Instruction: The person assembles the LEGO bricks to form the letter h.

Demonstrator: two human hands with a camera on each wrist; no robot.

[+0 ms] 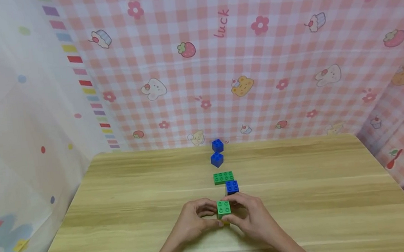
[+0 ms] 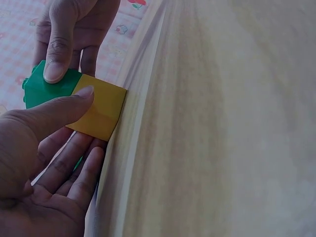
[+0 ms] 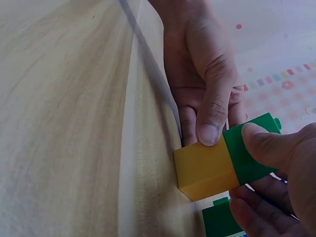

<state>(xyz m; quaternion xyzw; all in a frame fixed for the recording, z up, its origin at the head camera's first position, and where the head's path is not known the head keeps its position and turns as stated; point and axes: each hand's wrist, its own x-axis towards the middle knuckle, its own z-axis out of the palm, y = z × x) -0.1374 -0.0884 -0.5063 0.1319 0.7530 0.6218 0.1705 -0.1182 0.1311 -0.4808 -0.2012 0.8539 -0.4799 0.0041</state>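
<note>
A green block (image 1: 223, 209) with studs on top sits on a yellow block (image 2: 102, 109), and the two form a short stack standing on the table. My left hand (image 1: 196, 221) pinches the yellow block, thumb on its near face and fingers behind. From the other side my right hand (image 1: 250, 214) grips the green block (image 3: 247, 154), its thumb pressed on the near face. Just beyond the right fingers is a blue block (image 1: 232, 186), its lower part partly hidden by the hand.
A long green block (image 1: 224, 177) lies beyond the stack, close to the blue one. Farther back are two blue blocks, one nearer (image 1: 217, 160) and one by the far edge (image 1: 217, 145). A pink checked cloth (image 1: 196, 73) hangs behind the wooden table (image 1: 128, 199).
</note>
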